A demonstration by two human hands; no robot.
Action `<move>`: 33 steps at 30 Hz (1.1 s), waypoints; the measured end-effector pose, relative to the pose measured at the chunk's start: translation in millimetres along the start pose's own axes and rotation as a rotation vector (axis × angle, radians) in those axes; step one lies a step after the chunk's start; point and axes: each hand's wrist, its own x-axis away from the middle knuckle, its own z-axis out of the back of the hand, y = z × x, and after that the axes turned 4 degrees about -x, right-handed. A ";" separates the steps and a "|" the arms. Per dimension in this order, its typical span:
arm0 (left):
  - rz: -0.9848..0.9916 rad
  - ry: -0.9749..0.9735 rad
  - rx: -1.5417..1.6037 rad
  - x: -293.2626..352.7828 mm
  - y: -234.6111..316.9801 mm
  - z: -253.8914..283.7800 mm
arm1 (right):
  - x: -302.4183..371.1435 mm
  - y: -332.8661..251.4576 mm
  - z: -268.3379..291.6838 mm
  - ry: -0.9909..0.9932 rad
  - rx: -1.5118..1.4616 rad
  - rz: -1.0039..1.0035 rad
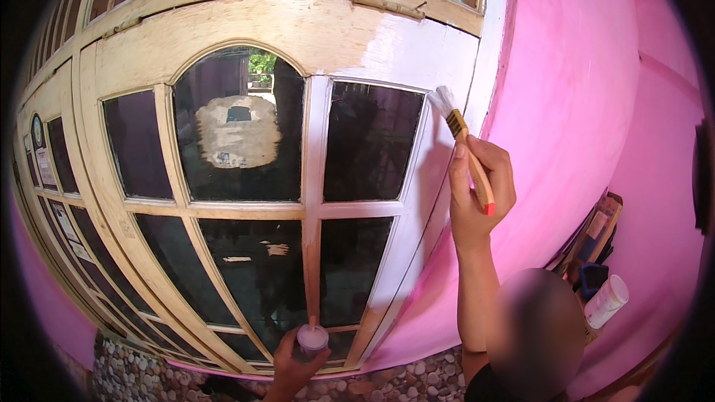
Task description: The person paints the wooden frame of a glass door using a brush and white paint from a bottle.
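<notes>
My right hand (484,190) is closed around the wooden handle of a paintbrush (477,171) with a red tip. Its whitish bristles touch the upper right corner of the window frame, at the edge of a wooden window panel (298,22). White paint (406,52) covers the panel's right side and part of its top rail; the wood farther left is bare, pale yellow-brown. Low in the view, my left hand (290,365) grips a small cup of pale paint (313,338), held upright in front of the lower frame.
A pink wall (566,104) adjoins the frame on the right. A white tub (607,301) and a cardboard box (596,231) stand by it. Pebble-patterned flooring (141,372) lies below. Dark glass panes (372,141) fill the frame. A blurred oval (536,335) hides part of the lower right.
</notes>
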 end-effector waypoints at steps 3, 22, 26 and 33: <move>0.012 0.037 0.057 0.0 -4.2 -3.0 | -5.7 -4.9 -0.2 0.014 -0.024 0.002; -0.034 0.050 0.032 -5.2 7.9 -2.8 | 15.5 -9.1 4.4 -0.082 0.081 0.057; -0.026 0.020 0.025 -6.2 4.9 0.3 | 31.8 -11.4 19.8 -0.062 0.062 0.032; -0.001 0.004 0.024 -4.2 8.1 5.6 | 11.8 -31.8 -14.1 -0.045 -0.140 0.027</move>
